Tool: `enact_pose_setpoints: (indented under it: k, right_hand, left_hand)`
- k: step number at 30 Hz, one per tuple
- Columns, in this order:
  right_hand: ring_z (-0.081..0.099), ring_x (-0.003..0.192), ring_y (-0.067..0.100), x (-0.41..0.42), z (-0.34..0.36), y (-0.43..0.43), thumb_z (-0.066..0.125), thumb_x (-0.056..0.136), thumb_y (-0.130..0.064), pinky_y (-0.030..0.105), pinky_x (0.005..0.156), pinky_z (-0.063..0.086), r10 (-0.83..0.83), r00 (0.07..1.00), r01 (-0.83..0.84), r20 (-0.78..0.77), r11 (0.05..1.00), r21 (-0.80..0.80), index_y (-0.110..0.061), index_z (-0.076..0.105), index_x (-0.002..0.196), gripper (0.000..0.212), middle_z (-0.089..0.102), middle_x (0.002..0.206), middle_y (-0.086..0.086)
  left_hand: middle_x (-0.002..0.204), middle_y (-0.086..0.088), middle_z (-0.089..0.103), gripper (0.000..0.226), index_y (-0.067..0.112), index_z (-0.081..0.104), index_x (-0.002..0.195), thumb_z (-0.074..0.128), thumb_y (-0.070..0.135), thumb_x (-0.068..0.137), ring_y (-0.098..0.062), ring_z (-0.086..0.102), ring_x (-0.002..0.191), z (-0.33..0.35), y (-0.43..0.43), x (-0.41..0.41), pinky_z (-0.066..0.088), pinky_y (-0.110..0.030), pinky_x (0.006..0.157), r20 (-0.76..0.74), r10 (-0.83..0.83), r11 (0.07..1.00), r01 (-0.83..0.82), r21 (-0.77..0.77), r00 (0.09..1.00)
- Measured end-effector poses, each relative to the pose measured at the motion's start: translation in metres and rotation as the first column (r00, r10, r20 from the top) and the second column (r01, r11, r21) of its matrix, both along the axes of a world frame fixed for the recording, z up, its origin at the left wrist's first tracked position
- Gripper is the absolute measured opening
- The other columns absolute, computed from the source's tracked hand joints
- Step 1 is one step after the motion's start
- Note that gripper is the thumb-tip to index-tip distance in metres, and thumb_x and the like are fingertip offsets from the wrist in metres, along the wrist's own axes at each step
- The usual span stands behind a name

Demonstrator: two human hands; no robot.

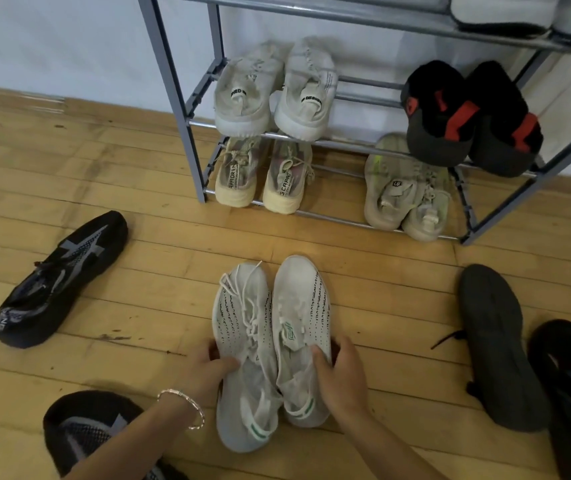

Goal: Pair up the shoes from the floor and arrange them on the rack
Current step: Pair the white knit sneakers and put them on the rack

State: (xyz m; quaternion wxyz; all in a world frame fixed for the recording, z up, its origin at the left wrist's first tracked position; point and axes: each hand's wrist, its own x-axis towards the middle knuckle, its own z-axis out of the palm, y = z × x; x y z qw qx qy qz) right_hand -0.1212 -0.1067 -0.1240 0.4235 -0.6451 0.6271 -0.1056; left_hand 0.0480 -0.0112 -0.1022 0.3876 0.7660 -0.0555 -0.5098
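Observation:
Two white knit sneakers lie side by side on the wooden floor, toes pointing at the rack: the left sneaker [242,327] and the right sneaker [303,306]. My left hand [208,368], with a bracelet on its wrist, grips the left sneaker at its collar. My right hand [339,372] grips the right sneaker the same way. The grey metal shoe rack [176,98] stands just beyond, against the white wall.
On the rack sit a white pair [273,91], a black-and-red pair [467,116], a cream pair [263,174] and a beige pair [405,192]. Loose on the floor: a black-grey sneaker [59,282] at left, another [86,434] at bottom left, dark shoes [499,344] at right.

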Motion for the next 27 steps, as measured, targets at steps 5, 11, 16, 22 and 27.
enact_pose_setpoints:
  k: [5,11,16,22,27]
  right_hand:
    - [0.062,0.09,0.009,-0.011,0.007,0.001,0.059,0.089,-0.027,0.016,0.068,0.048,-0.069,0.985,0.057,0.159,0.995,0.078,-0.029,0.052,0.095,0.01,0.062,0.091,-0.012]
    - [0.062,0.084,0.007,-0.009,0.053,-0.017,0.066,0.084,-0.024,0.019,0.067,0.047,-0.182,0.925,0.166,0.332,0.983,0.075,-0.026,0.058,0.087,0.01,0.067,0.091,-0.006]
    - [0.065,0.084,0.008,-0.001,0.146,-0.042,0.065,0.085,-0.029,0.021,0.07,0.055,-0.069,0.896,0.116,0.439,0.99,-0.081,-0.022,0.059,0.096,0.014,0.068,0.092,-0.005]
    - [0.061,0.077,0.003,0.009,0.267,-0.05,0.063,0.087,-0.029,0.012,0.056,0.045,-0.015,0.834,0.128,0.552,0.978,-0.165,-0.022,0.056,0.093,0.012,0.064,0.089,-0.006]
    - [0.06,0.079,0.012,0.022,0.339,-0.075,0.065,0.085,-0.028,0.023,0.063,0.048,-0.048,0.81,0.177,0.584,0.97,-0.166,-0.011,0.058,0.098,0.022,0.064,0.095,0.005]
  left_hand:
    - [0.091,-0.009,0.06,0.031,0.001,0.05,0.116,0.051,-0.005,0.086,-0.025,0.057,0.081,0.008,-0.003,-0.008,0.047,-0.033,0.063,-0.134,0.158,0.982,-0.17,-0.08,0.978]
    - [0.093,-0.016,0.066,0.022,0.007,0.062,0.095,0.062,-0.003,0.075,-0.03,0.061,0.082,0.054,-0.021,0.0,0.049,-0.036,0.065,-0.211,0.169,0.943,-0.22,-0.251,0.963]
    - [0.111,-0.018,0.069,0.043,0.01,0.063,0.109,0.071,0.008,0.066,-0.041,0.062,0.106,0.13,-0.034,0.02,0.052,-0.051,0.088,-0.22,0.11,0.889,-0.195,-0.415,0.969]
    - [0.111,-0.019,0.069,0.052,0.007,0.066,0.108,0.075,0.007,0.057,-0.04,0.063,0.105,0.246,-0.041,0.038,0.053,-0.049,0.087,-0.134,0.015,0.817,-0.09,-0.57,0.991]
    - [0.094,-0.017,0.068,0.029,0.001,0.063,0.102,0.066,0.009,0.074,-0.03,0.063,0.078,0.326,-0.068,0.046,0.054,-0.034,0.063,-0.097,-0.018,0.819,-0.041,-0.572,0.995]
